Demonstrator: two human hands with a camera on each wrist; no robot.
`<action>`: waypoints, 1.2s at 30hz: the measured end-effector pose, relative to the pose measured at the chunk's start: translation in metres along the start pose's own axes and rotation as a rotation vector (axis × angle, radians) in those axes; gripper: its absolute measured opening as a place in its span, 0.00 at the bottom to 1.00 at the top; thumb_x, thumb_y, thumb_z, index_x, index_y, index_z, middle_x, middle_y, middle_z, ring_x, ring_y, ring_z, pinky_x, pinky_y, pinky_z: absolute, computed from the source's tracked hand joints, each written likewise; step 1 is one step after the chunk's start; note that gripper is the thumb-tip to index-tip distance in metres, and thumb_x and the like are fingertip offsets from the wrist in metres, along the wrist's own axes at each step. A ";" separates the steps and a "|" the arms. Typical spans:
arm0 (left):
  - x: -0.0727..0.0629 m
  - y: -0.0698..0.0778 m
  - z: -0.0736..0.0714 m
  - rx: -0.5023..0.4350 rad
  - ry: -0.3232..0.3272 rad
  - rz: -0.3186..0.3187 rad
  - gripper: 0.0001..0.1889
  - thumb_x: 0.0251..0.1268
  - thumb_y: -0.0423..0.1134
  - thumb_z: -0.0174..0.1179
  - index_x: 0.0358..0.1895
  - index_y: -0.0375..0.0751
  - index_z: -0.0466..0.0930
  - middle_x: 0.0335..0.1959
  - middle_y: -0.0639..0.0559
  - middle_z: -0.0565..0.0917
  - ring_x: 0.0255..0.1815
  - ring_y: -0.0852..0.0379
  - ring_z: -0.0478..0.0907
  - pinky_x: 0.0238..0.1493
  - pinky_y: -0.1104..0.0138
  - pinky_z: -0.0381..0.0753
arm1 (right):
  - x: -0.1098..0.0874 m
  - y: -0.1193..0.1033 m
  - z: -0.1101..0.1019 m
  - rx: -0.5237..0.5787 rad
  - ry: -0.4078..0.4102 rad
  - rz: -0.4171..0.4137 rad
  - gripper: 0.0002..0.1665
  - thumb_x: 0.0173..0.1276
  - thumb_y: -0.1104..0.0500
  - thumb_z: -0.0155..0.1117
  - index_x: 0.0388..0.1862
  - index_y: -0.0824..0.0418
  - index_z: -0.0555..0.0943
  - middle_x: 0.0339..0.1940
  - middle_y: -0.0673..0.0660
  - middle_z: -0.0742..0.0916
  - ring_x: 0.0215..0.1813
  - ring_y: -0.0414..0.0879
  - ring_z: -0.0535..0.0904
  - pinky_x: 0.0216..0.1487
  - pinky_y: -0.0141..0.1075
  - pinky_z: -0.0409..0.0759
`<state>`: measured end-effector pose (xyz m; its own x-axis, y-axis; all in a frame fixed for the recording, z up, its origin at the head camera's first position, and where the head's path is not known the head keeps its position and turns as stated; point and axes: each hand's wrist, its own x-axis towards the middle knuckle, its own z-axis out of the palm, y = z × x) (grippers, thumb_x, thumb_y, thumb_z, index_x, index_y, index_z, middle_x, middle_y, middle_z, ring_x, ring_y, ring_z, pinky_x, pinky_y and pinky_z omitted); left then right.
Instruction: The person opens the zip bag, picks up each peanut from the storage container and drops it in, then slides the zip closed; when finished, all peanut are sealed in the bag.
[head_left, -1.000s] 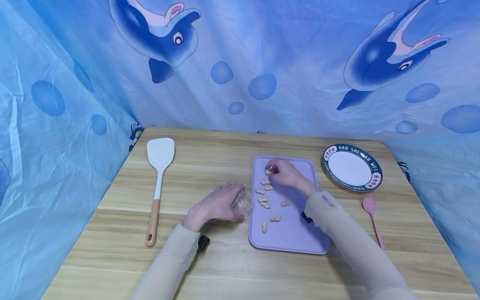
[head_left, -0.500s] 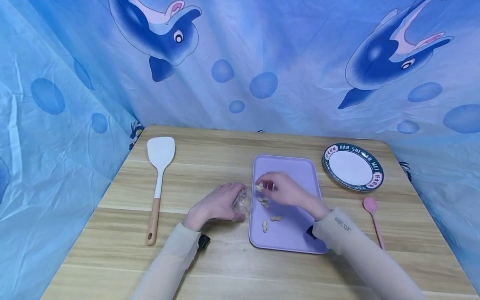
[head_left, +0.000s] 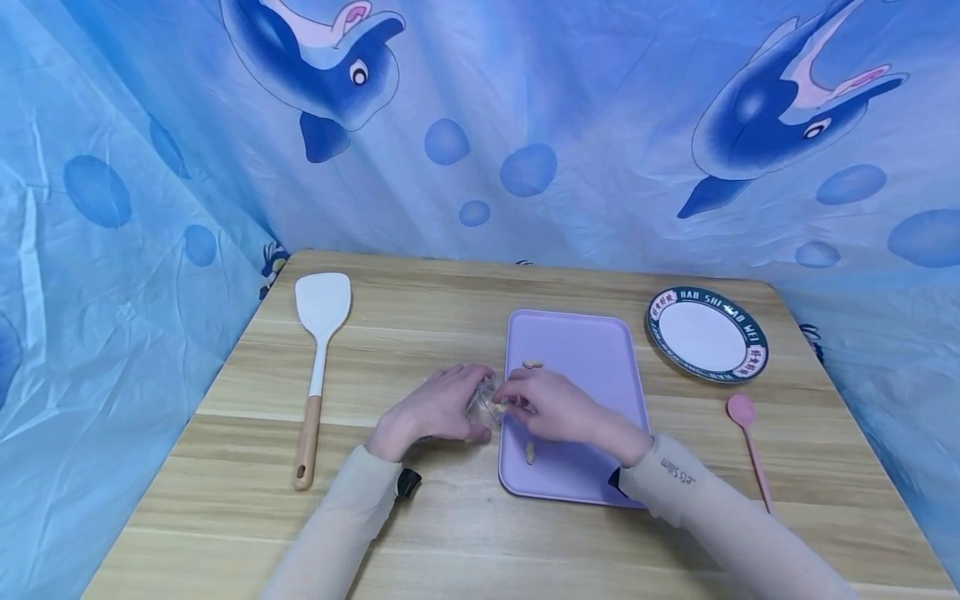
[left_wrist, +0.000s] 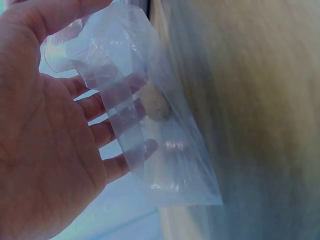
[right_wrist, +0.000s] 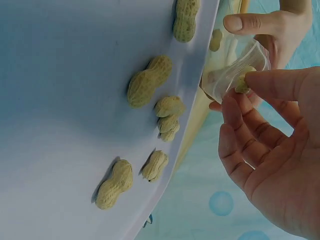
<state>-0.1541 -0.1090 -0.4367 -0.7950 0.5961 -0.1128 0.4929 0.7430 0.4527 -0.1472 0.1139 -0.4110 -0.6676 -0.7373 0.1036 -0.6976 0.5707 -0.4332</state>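
Observation:
My left hand (head_left: 442, 406) holds a clear plastic zip bag (left_wrist: 172, 167) at the left edge of the lilac tray (head_left: 577, 337). Inside the bag lies one peanut (left_wrist: 155, 102), seen through the film in the left wrist view. Between thumb and fingers, my right hand (head_left: 555, 406) pinches another peanut (right_wrist: 243, 82) at the bag's mouth. Several unshelled peanuts (right_wrist: 142, 87) lie loose on the tray, mostly near its left side. In the head view, the right hand hides some of them.
A white spatula (head_left: 322, 312) with a wooden handle lies to the left. On the right are a round plate (head_left: 701, 336) with a dark green patterned rim and a small pink spoon (head_left: 741, 409). A blue dolphin curtain (head_left: 480, 125) surrounds the wooden table (head_left: 420, 542).
My right hand has lifted a peanut from the tray's upper left and carried it down and left to the bag's mouth. The left hand has stayed in place around the bag.

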 end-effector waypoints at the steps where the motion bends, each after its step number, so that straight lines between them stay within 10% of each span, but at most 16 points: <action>1: 0.000 0.001 -0.001 -0.001 0.000 0.000 0.46 0.47 0.55 0.74 0.71 0.45 0.65 0.69 0.50 0.72 0.69 0.46 0.67 0.71 0.48 0.62 | 0.000 0.000 0.000 -0.003 -0.004 -0.004 0.14 0.63 0.67 0.67 0.47 0.55 0.87 0.39 0.47 0.83 0.37 0.39 0.77 0.40 0.33 0.79; 36: -0.002 0.001 -0.001 -0.003 0.000 -0.002 0.47 0.45 0.54 0.76 0.71 0.45 0.66 0.67 0.51 0.75 0.68 0.48 0.69 0.71 0.48 0.62 | -0.008 0.020 -0.026 0.163 0.044 0.083 0.15 0.66 0.67 0.67 0.52 0.63 0.84 0.40 0.52 0.85 0.39 0.41 0.78 0.38 0.44 0.83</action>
<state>-0.1522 -0.1098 -0.4347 -0.7960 0.5944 -0.1142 0.4899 0.7436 0.4551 -0.1625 0.1403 -0.3973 -0.7340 -0.6718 0.0991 -0.5909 0.5599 -0.5808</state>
